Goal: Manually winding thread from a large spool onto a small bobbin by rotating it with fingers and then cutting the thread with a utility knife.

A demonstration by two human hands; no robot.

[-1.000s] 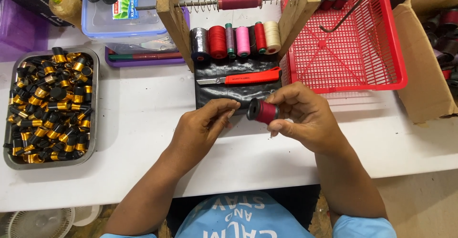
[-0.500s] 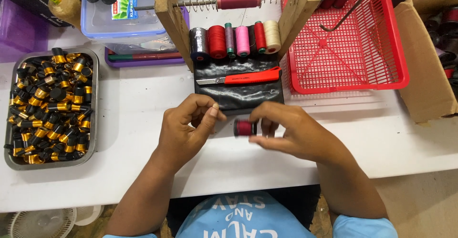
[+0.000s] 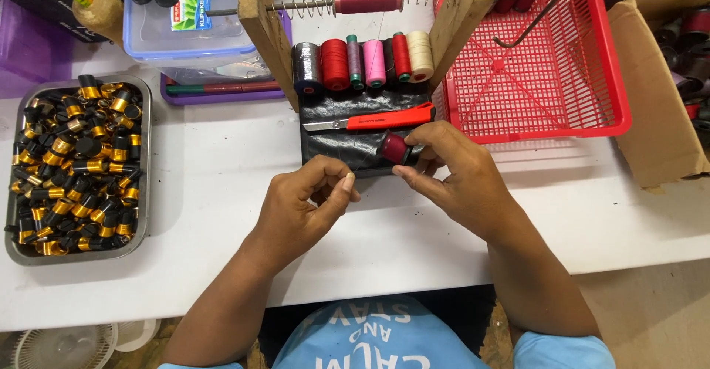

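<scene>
My right hand (image 3: 455, 173) holds a small spool wound with dark red thread (image 3: 393, 147) between thumb and fingers, just over a black mat (image 3: 347, 129) on the white table. My left hand (image 3: 303, 202) is beside it to the left, fingers curled with thumb and forefinger pinched together; whether a thread runs between them is too fine to tell. A red-handled cutter knife (image 3: 381, 119) lies on the mat. Behind it stands a wooden winding frame (image 3: 262, 29) with a spring rod carrying a dark red spool (image 3: 367, 2) and a row of coloured thread spools (image 3: 362, 62).
A metal tray (image 3: 144, 162) full of several black and gold small spools sits at the left. A red plastic basket (image 3: 555, 73) is at the right, a cardboard box (image 3: 654, 110) beyond it. Clear plastic containers (image 3: 185, 29) stand at the back.
My right hand lowered the red spool, then brought it up and forward over the mat's near edge. My left hand has pulled back a little from the spool.
</scene>
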